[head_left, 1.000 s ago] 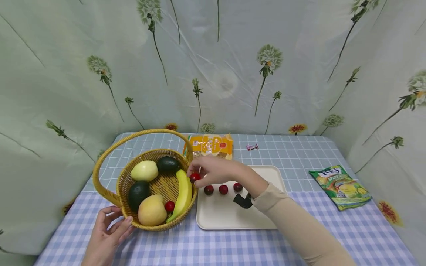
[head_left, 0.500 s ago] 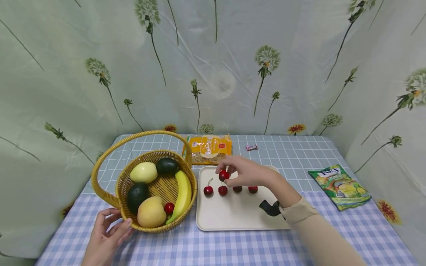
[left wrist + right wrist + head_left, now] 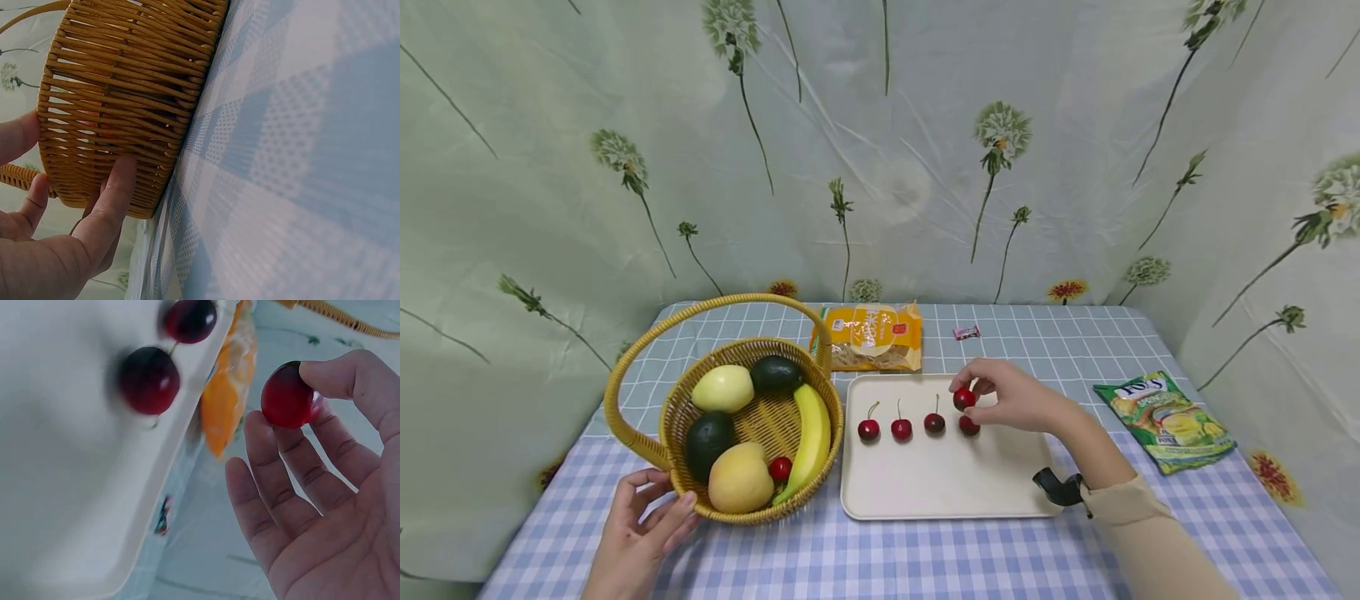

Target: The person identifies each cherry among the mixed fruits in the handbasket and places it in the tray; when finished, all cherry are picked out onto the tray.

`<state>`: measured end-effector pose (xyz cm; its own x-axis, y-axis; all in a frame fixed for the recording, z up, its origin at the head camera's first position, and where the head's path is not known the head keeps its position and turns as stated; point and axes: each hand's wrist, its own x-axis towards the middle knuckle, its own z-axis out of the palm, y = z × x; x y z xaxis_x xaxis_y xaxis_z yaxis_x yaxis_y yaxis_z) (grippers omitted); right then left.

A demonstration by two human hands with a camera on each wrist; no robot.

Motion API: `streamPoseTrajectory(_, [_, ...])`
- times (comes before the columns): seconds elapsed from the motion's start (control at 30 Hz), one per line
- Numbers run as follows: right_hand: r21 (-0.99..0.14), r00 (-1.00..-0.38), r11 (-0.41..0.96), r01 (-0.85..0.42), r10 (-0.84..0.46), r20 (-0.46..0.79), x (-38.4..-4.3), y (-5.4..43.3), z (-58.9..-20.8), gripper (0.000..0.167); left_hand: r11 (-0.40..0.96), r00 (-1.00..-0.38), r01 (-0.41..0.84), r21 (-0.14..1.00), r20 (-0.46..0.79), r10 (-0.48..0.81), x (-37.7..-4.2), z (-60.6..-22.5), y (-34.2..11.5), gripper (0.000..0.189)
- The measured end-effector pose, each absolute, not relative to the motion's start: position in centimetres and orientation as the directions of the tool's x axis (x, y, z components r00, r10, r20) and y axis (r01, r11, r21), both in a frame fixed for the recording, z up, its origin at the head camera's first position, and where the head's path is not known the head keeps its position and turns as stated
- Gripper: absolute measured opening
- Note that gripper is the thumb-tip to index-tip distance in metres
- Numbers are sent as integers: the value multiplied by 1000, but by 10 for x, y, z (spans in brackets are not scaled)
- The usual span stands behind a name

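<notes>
Between thumb and fingertips, my right hand [image 3: 1018, 400] pinches a dark red cherry [image 3: 287, 397] over the back part of a white tray [image 3: 917, 487]. Several stemmed cherries [image 3: 902, 429] lie in a row on the tray; the held one overlaps the rightmost. On the left, my left hand [image 3: 643, 529] touches a yellow wicker basket [image 3: 752, 517], thumb at its rim and fairly straight fingers against the outer wall. Inside the basket are a banana [image 3: 811, 437], a peach [image 3: 741, 479], a pale yellow-green fruit [image 3: 722, 388], two dark green avocado-like fruits [image 3: 710, 446] and one cherry [image 3: 780, 469].
Behind the tray lies an orange snack bag [image 3: 872, 335]. A small pink wrapped candy [image 3: 966, 332] is farther right at the back. A green Fox's candy bag [image 3: 1167, 421] rests near the table's right edge. The basket's tall handle [image 3: 617, 383] arches over it.
My right hand has moved right, from the basket's edge across the tray, still pinching the cherry. The row of cherries is now uncovered. The left hand stays at the basket.
</notes>
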<state>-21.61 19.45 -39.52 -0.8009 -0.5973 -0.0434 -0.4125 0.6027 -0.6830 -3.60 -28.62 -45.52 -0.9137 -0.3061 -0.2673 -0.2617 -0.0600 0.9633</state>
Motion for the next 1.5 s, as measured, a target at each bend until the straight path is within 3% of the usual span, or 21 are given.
streamPoseTrajectory(0.6, [-606, -857, 715, -347, -504, -104, -212, 230, -421, 32, -46, -913, -262, 964, -263, -311, -38, -454, -284, 43])
streamPoseTrajectory(1.0, [-600, -845, 702, -385, -529, -76, -208, 232, -436, 31, -26, -895, -318, 948, -309, -322, -38, -450, -283, 43])
streamPoseTrajectory(1.5, [-594, -843, 721, -356, -522, -128, -204, 230, -427, 35, -23, -894, -316, 949, -306, -329, -39, -450, -282, 42])
